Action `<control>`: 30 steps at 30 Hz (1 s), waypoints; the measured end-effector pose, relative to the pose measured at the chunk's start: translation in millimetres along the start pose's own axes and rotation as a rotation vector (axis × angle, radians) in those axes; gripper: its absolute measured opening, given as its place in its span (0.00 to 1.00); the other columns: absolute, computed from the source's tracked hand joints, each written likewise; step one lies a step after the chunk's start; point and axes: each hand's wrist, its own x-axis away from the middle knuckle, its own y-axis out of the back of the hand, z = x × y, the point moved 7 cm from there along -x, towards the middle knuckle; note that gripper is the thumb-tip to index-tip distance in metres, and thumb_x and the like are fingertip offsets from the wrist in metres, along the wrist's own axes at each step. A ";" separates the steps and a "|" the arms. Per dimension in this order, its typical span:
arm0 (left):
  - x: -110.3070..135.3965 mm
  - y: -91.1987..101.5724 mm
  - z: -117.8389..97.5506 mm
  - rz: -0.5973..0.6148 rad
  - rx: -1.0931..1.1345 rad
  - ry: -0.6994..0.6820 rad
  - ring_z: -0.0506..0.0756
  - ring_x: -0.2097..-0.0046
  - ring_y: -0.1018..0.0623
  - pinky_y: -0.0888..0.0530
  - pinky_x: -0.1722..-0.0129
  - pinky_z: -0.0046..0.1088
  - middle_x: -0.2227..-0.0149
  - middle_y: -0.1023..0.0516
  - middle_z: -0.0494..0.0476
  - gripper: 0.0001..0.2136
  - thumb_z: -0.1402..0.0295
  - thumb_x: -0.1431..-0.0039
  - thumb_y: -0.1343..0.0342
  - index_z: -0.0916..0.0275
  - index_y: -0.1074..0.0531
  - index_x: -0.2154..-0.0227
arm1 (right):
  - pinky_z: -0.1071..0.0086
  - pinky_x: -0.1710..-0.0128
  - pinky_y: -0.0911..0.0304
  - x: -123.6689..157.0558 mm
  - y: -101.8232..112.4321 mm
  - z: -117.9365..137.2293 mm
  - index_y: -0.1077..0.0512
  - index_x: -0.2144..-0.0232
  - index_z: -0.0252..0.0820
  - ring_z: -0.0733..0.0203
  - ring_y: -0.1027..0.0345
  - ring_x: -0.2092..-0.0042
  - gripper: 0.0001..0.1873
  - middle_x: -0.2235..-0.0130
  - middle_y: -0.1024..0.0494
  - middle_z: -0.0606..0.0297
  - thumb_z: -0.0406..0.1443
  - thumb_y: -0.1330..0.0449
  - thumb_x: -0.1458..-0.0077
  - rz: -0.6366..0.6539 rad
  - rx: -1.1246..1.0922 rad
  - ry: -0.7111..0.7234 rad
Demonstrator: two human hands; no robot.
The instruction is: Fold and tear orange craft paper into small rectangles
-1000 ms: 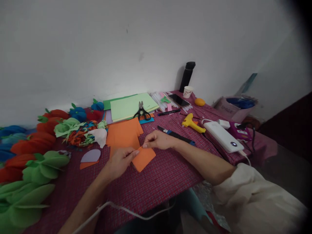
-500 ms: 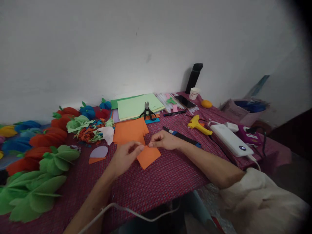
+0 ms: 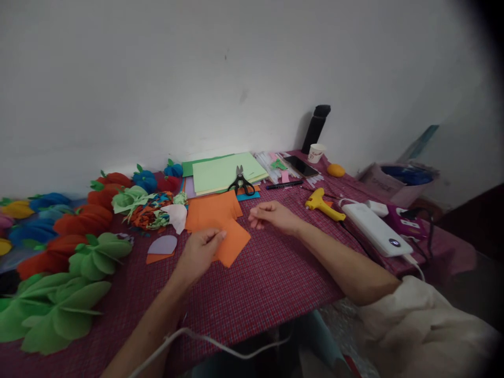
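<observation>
Centre of the frame, and my left hand's (image 3: 199,255) grip is pinching an orange piece (image 3: 237,242) by its left edge! My right hand (image 3: 275,218) hovers just beside it, fingers curled; whether that grip holds anything, I can't tell. Scissors (image 3: 239,179) lie at upper centre.

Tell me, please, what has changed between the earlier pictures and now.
The right hand has let go of the orange piece and moved off to the right. The left hand still holds the orange piece, which has shifted slightly left and forward. The scissors and yellow glue gun stayed put.
</observation>
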 end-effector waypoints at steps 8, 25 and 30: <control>2.1 -16.6 5.1 -0.059 0.616 0.094 0.48 0.76 0.32 0.35 0.76 0.21 0.75 0.28 0.54 0.17 0.57 0.51 0.49 0.68 0.30 0.66 | 0.72 0.62 0.40 13.0 -64.2 1.1 0.38 0.54 0.39 0.66 0.36 0.60 0.27 0.58 0.31 0.61 0.43 0.40 0.57 0.323 -0.237 0.087; 5.7 -27.1 6.4 -0.075 0.300 0.079 0.46 0.84 0.33 0.38 0.85 0.19 0.82 0.34 0.45 0.14 0.56 0.49 0.53 0.64 0.36 0.72 | 0.69 0.65 0.39 9.2 -62.8 -3.8 0.33 0.63 0.37 0.66 0.34 0.68 0.17 0.68 0.27 0.64 0.41 0.41 0.55 0.095 -0.357 0.096; 6.4 -17.2 0.7 -0.136 -0.114 -0.034 0.49 0.79 0.30 0.39 0.81 0.22 0.81 0.34 0.47 0.14 0.57 0.46 0.57 0.63 0.38 0.77 | 0.71 0.66 0.41 7.9 -42.2 4.2 0.29 0.70 0.37 0.66 0.37 0.68 0.13 0.70 0.29 0.67 0.41 0.43 0.54 -0.065 -0.054 0.189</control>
